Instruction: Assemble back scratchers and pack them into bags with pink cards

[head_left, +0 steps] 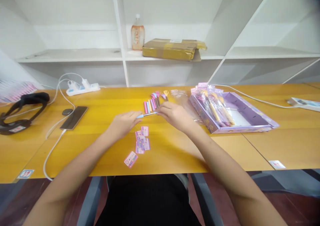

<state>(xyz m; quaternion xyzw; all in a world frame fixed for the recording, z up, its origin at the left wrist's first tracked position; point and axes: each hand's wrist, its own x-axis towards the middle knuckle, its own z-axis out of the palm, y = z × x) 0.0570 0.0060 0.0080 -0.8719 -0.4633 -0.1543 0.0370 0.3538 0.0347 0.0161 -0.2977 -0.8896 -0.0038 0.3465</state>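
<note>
Above the middle of the table, my left hand (125, 123) and my right hand (175, 115) are both closed on one back scratcher (149, 114), a thin metal rod with light blue parts at both ends. My left fingers pinch its left end, and my right fingers cover the other end. Just beyond lie several coloured handles (150, 105) in pink, yellow, blue and purple. Small hand-shaped scratcher heads (157, 94) are beside them, partly behind my right hand. Nearer to me, several pink and purple printed cards (142, 142) overlap, with a single card (131, 159) apart.
At right, a purple open box (260, 126) holds bagged scratchers (215, 108); a clear plastic bag (183, 101) lies beside it. Leftward are a phone (74, 117) with a cable, a power strip (83, 89) and a black headset (22, 113). A bottle (137, 34) and taped carton (170, 49) occupy the shelf.
</note>
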